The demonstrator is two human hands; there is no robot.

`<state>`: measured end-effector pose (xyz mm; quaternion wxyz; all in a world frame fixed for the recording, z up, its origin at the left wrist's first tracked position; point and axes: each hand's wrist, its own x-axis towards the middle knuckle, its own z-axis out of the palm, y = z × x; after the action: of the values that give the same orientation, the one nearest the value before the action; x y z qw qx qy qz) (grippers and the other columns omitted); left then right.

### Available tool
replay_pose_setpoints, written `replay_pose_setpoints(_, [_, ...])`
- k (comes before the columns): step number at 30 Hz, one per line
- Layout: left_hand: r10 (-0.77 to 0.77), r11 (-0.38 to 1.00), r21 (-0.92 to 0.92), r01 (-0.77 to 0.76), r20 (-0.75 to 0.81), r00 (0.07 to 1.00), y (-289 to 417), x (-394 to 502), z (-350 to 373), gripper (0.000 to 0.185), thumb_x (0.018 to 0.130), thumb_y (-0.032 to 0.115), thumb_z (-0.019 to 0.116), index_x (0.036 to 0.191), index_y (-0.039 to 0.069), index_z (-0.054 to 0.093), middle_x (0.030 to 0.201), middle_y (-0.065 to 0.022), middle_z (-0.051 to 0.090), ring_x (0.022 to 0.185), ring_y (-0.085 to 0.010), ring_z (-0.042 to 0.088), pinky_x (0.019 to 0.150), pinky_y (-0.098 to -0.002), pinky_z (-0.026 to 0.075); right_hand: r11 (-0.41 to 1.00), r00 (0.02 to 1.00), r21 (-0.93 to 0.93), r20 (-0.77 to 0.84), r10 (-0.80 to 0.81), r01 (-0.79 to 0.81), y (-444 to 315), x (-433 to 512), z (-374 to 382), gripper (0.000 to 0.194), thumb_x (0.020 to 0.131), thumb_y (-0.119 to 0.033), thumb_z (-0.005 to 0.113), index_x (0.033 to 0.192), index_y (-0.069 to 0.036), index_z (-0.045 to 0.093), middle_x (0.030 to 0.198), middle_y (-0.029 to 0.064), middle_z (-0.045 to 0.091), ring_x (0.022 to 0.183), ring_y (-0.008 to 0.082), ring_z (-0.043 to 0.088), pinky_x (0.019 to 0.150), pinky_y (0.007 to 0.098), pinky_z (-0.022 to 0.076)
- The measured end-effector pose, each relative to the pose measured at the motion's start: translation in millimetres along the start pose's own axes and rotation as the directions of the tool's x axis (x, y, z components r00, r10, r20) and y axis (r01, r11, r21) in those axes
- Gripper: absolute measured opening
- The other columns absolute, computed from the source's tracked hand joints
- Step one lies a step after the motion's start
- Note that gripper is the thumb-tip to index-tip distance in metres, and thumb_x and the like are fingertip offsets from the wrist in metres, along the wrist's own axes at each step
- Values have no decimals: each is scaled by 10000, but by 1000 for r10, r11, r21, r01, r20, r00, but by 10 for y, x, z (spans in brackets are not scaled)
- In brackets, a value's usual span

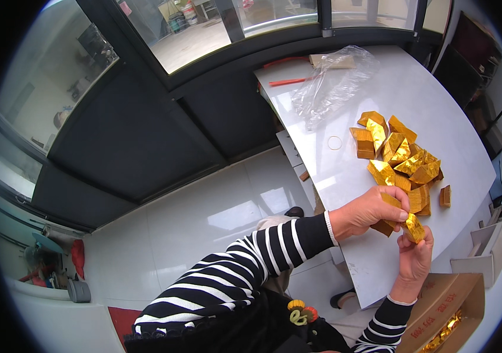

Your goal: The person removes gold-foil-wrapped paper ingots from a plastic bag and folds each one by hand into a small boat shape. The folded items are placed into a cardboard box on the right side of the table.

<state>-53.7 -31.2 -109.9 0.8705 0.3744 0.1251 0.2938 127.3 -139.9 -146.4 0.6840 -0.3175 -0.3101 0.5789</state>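
Over the near part of the white table (454,110), my left hand (368,212) and my right hand (416,253) meet at a small folded gold foil paper piece (415,228). The left thumb and fingertips pinch its upper end, while the right fingers hold its lower end. More gold paper lies beneath the left hand; whether that hand touches it, I cannot tell. Just beyond my hands is a loose pile of folded gold paper ingots (399,152), some shiny and some matte. One small folded gold piece (445,196) lies apart, right of the pile.
A crumpled clear plastic bag (337,84) and red strips (287,82) lie at the table's far end. A thin rubber band (334,142) is left of the pile. At the lower right, an open cardboard box (447,304) holds shiny gold pieces (443,331).
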Motion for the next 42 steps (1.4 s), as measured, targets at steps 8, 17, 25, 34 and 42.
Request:
replay_pose_setpoints(8, [-22,1000,10,22,-21,1000,-3,-21,38,180,805,106,741,914,53,608,887,-57,629,705,-130,596,684,-259,505,999,998,16,35,42,-43,-17,-12,25,375,734,-305,839,891,-77,586,1017,47,627,800,152,533,650,260,394])
replay_pose_setpoints(17, [-177,983,-37,180,67,982,-82,0,50,226,826,170,736,962,57,597,870,-58,621,714,-149,603,698,-276,491,987,992,158,122,-39,19,3,-14,99,380,739,-300,844,861,-95,548,886,25,572,755,193,565,637,256,399])
replay_pose_setpoints(25, [-188,982,-17,188,14,982,-22,-27,76,204,820,147,745,924,68,588,851,-60,636,686,-139,624,665,-255,515,997,993,71,114,26,-34,-62,-3,144,360,746,-319,834,792,-91,559,843,23,579,696,118,498,600,260,389])
replay_pose_setpoints(34, [-75,996,56,73,38,996,-80,-1,-29,247,814,199,737,916,64,557,847,-79,580,678,-199,615,649,-322,518,993,996,84,59,72,-77,-67,-18,113,293,797,-312,799,866,-115,593,886,-3,614,703,88,524,651,234,429])
replay_pose_setpoints(42, [14,983,182,0,-76,997,-71,22,-61,294,851,248,703,1028,55,570,927,-75,606,772,-175,627,734,-309,523,949,984,-261,49,-170,177,-204,-12,218,213,749,-156,818,782,-98,616,787,-2,599,728,85,541,674,245,434])
